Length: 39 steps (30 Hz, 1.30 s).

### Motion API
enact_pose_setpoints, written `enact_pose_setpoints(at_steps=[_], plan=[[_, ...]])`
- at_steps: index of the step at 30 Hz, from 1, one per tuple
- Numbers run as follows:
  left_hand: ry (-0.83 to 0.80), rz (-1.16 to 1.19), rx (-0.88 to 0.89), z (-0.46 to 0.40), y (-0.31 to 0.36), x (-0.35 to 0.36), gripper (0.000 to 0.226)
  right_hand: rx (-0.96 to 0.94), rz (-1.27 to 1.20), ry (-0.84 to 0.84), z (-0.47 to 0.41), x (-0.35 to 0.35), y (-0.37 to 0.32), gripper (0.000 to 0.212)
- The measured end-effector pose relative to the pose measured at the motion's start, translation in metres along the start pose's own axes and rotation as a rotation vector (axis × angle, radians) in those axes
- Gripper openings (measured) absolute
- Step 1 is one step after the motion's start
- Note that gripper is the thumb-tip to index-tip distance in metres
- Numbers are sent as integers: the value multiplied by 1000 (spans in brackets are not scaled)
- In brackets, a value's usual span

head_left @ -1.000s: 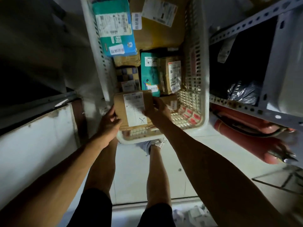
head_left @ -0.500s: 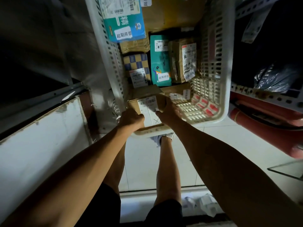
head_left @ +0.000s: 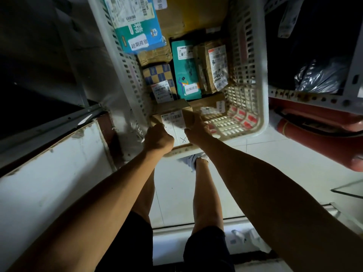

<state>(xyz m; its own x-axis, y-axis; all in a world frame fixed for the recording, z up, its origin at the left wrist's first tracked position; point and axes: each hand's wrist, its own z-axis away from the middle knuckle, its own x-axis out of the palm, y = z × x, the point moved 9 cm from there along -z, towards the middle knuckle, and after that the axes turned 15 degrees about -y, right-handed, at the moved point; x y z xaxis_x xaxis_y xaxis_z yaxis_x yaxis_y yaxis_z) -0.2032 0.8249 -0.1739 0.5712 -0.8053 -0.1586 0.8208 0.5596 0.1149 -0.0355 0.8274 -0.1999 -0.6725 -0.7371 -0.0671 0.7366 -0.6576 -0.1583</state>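
1. Left hand (head_left: 158,139) is curled tight on the near-left edge of the cardboard box (head_left: 170,109). Right hand (head_left: 196,130) has its fingers wrapped over the box's right side. I read both as gripping.
2. The box is at the near end of the basket (head_left: 253,75), white label with a pen cross facing up.
3. Basket: white perforated plastic, rectangular.
4. Mid-basket: chequered carton (head_left: 159,74), flat teal parcel (head_left: 186,71), tape-wrapped brown parcel (head_left: 206,69), all labelled.
5. Basket's far end: teal-and-white box (head_left: 135,26) beside a plain brown carton (head_left: 188,14).
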Motion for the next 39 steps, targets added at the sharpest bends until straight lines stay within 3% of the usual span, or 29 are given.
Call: enact_pose_setpoints(at_steps=[5,11,20,24,31,39], plan=[[-43,-80,40,17,6,-10,36,21,-42,61,28,-9,3,57],[-51,-203,170,58,21,-18,35,-11,-140,103,84,-11,12,38],[-137,-525,310,144,75,9,40,24,-274,234,205,-14,70,36],[-82,-677,328,182,97,30,36,13,-299,251,241,2,104,36],[-40,-1007,338,272,118,106,33,-32,-354,275,316,25,169,39],[-62,-1277,466,388,164,251,39,-34,-517,363,433,54,288,42]])
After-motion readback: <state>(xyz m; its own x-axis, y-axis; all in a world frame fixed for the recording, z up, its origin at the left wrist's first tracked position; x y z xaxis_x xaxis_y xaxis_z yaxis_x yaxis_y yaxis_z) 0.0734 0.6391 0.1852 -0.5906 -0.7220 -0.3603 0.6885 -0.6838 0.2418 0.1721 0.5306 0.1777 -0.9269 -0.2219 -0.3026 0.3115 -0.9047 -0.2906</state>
